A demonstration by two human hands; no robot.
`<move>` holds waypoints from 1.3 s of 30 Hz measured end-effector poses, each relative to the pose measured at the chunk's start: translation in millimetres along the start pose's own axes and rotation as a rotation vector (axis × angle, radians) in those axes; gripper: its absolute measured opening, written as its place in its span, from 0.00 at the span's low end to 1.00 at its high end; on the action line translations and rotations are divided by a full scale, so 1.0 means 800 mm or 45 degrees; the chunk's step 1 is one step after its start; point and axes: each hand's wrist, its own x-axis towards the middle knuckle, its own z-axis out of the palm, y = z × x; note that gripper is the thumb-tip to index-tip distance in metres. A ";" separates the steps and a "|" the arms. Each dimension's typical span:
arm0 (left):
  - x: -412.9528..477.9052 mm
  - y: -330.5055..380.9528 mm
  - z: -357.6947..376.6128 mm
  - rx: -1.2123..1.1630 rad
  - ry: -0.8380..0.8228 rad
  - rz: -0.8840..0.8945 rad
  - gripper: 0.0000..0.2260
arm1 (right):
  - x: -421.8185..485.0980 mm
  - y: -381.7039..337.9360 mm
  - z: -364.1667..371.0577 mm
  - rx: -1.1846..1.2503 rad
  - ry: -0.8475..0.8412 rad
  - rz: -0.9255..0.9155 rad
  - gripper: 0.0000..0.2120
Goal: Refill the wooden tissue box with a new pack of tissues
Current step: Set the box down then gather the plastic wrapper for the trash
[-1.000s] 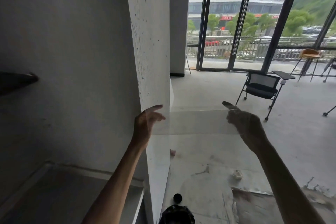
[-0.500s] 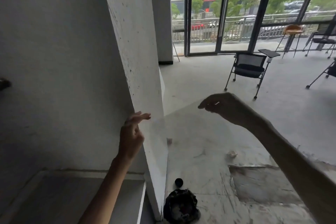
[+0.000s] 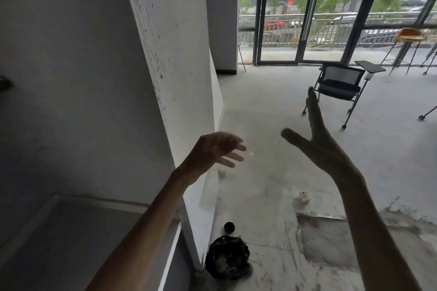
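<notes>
My left hand (image 3: 216, 151) and my right hand (image 3: 316, 142) are raised in front of me, both with fingers spread and holding nothing. Between them hangs a faint, clear plastic film (image 3: 261, 165), loose in the air and touched by neither hand. Below it, on the floor by the pillar, sits a dark crumpled rubbish bag (image 3: 228, 256). Neither the wooden tissue box nor a tissue pack is in view.
A white concrete pillar (image 3: 170, 73) stands just left of my hands, with a grey ledge (image 3: 78, 231) at its foot. A small black cap (image 3: 229, 227) and a white scrap (image 3: 302, 197) lie on the concrete floor. A black chair (image 3: 338, 82) stands before the glass doors.
Both hands held the clear film stretched between them; they have opened and let it go. My view has tilted down and the bag has come into sight.
</notes>
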 end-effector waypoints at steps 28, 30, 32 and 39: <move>0.039 -0.158 -0.049 -0.747 0.128 -0.378 0.17 | 0.093 0.164 0.049 0.748 -0.424 0.299 0.12; 0.045 -0.202 -0.063 -0.921 0.039 -0.410 0.19 | 0.095 0.183 0.069 0.613 -0.349 0.289 0.23; 0.045 -0.231 -0.063 -1.120 -0.014 -0.529 0.23 | 0.093 0.208 0.086 0.452 -0.302 0.262 0.31; 0.034 -0.411 -0.012 -0.446 0.239 -0.524 0.28 | 0.049 0.388 0.148 0.601 -0.737 0.488 0.25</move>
